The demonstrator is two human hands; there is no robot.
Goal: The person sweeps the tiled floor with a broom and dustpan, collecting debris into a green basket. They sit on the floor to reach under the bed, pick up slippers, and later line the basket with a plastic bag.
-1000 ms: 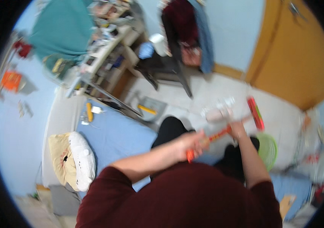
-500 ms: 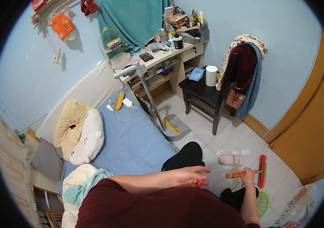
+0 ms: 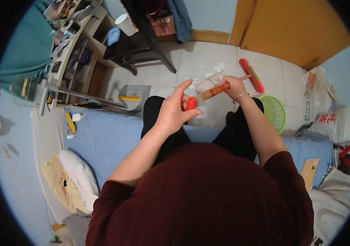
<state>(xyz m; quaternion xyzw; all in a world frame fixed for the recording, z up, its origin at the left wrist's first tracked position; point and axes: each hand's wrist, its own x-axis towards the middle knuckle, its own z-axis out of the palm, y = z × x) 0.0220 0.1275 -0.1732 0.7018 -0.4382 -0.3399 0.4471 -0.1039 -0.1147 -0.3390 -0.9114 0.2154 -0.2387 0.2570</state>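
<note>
In my right hand is a broom, the fingers wrapped around its red-and-orange patterned handle. The handle's pale, worn end points toward my left hand. Beyond my right hand, the broom's red head with green bristles rests on the floor. A small red cap-like piece is held in my left hand, among the curled fingers; the index finger and thumb stretch out past it. The piece and the handle end are close together but apart.
A pale slipper and scraps of clear plastic lie on the tiles beyond my hands. To the left stands a long-handled grey dustpan. A green basket is at right; a dark chair stands ahead. I sit on a blue-covered bed.
The view has swung down and to the right. My left hand has risen with the red piece, now close to the handle end. My right hand still grips the broom.
</note>
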